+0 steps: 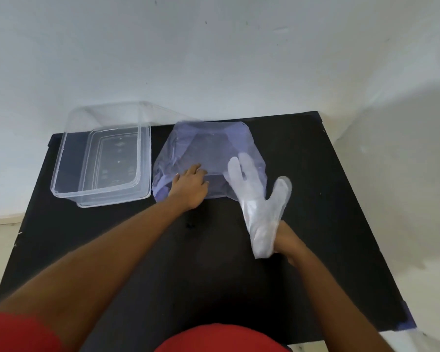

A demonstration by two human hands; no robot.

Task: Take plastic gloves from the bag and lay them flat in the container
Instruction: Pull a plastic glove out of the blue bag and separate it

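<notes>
Head view, only one given: right hand [286, 243] closed around the cuff end of one clear plastic glove [261, 204], glove standing up and leaning away from the person, fingers splayed, its fingertips overlapping the near-right corner of the bluish bag [208, 151] in the picture; can't tell if it touches the bag or is lifted clear. Left hand [191, 185] lies palm down on the bag's near edge, fingers loosely curled and pressing on the film, pinning it to the black counter [328, 174]; no clear pinch on anything, looks like a hold-down only. Container [69, 158] is clear, appears empty, sits at the counter's far-left with its lid [160, 115] seemingly propped behind it against the wall; it is just beside the bag, left of it, well apart from the glove. Risks, judged: glove is thin film held only at the cuff, so it will likely flop or fold on the way across and land creased, not flat. The path to the container crosses over the left arm and bag, so it could snag or drag the bag. More than one glove may be stuck together in the grip; can't tell. If the left hand lifts, the light bag may shift or slide. Light container may skid if nudged when smoothing the glove.
</notes>
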